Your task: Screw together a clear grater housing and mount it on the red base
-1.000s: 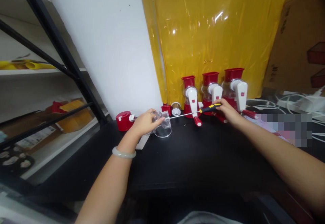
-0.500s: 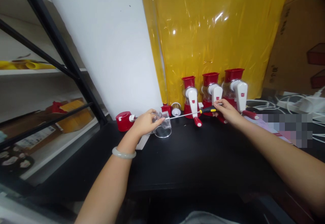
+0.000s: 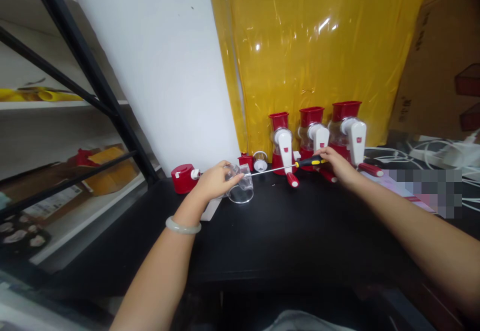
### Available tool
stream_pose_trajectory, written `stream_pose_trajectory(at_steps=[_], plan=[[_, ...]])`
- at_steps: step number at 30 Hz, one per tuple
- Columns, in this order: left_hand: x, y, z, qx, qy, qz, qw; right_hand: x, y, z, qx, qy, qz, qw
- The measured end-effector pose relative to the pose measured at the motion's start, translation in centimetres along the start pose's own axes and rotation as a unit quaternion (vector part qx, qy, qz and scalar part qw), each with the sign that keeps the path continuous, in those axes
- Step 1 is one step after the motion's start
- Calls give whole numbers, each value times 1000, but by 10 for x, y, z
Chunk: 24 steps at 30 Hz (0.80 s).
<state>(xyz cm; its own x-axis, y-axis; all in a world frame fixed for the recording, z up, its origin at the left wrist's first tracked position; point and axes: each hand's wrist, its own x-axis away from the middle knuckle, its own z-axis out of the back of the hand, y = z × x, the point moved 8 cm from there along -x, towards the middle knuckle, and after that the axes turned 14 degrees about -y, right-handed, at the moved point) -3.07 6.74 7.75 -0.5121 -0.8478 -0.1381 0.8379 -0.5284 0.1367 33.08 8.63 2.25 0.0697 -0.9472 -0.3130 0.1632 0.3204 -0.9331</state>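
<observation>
Right hand [image 3: 333,163] pinches the handle end of a yellow-and-black screwdriver [image 3: 305,162], its shaft running leftward to a clear plastic body [image 3: 242,187], which the left hand [image 3: 214,182] grips from above, fingers curled over it. That body sits closer to the far edge of the black desk [image 3: 292,236] than to the near one. From where I stand I can't see what the tip meets. Toward the far left corner sits a red piece [image 3: 183,180]; three crank graters [image 3: 284,143] stand along the far edge.
</observation>
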Motion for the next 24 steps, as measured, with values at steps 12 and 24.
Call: stream_pose_trajectory(at_steps=[12, 24], plan=[[1, 1, 1, 6, 3, 0, 1000, 0, 3, 2, -1, 0, 2, 1000], [0, 0, 1, 3, 5, 0, 1000, 4, 3, 0, 47, -20, 6, 999]])
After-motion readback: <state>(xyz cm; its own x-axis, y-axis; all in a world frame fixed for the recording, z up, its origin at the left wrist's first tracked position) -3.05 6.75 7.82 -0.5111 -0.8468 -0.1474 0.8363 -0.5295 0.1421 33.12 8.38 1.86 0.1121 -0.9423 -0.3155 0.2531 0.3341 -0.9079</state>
